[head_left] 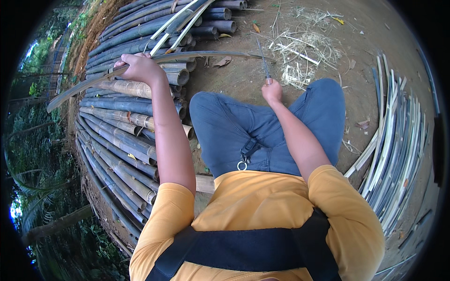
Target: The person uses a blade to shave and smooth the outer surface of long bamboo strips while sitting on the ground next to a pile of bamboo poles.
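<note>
Currently | left hand (pixel 139 69): fingers curled round bamboo strip (pixel 183 55), upper left to top centre | right hand (pixel 272 92): fingers wrapped round knife (pixel 266 69), upper centre | risk: knife could skid kneeward if bowed strip twists in left grip

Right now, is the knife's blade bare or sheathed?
Bare. The knife shows its narrow, dark blade uncovered, pointing away from the right hand, which grips the handle; no sheath covers it.
</note>
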The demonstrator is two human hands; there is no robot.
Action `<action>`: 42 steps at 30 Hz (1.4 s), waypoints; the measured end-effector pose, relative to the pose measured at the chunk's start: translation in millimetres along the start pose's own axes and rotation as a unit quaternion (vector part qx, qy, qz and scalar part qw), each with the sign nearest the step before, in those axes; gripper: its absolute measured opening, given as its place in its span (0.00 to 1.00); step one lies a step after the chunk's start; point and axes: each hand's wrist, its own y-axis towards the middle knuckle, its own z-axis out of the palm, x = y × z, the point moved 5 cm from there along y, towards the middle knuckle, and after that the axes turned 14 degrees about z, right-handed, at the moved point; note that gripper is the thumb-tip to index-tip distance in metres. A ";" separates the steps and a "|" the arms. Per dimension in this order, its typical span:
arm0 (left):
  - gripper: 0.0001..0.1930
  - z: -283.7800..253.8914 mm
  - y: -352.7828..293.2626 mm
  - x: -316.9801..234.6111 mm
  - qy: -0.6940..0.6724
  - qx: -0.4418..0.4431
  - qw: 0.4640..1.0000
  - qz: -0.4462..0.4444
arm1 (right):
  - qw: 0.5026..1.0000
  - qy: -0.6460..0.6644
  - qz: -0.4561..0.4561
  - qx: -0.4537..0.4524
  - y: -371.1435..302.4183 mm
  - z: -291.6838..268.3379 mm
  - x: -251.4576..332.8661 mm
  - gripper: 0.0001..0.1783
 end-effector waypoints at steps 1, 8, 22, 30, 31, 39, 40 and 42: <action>0.08 -1.4 0.5 3.2 0.005 -0.010 1.000 -0.002 | 1.000 -0.009 -0.013 0.007 -5.9 0.4 5.5 0.12; 0.07 -4.8 3.8 3.3 -0.020 -0.005 1.000 -0.001 | 0.999 -0.007 -0.030 -0.023 -8.7 -3.9 4.3 0.11; 0.06 -13.2 10.0 9.4 0.006 0.002 1.000 -0.007 | 0.995 -0.043 0.087 -0.006 12.8 -6.5 -15.8 0.17; 0.08 -23.1 13.7 12.8 0.021 0.003 1.000 -0.002 | 0.988 -0.047 0.144 -0.008 16.0 -4.0 -24.2 0.19; 0.09 -21.0 10.4 8.5 0.016 -0.008 1.000 -0.005 | 0.989 -0.052 0.141 -0.019 13.4 1.3 -24.3 0.19; 0.10 -30.7 20.1 20.5 0.013 0.027 1.000 0.000 | 0.991 -0.039 0.131 -0.011 6.7 -1.3 -21.3 0.20; 0.09 -34.8 19.9 22.1 0.013 0.018 1.000 -0.004 | 0.992 -0.050 0.114 -0.013 0.5 1.4 -21.4 0.21; 0.09 -42.5 19.6 26.1 0.014 0.000 1.000 -0.011 | 0.992 -0.050 0.118 -0.013 3.2 -0.4 -17.7 0.21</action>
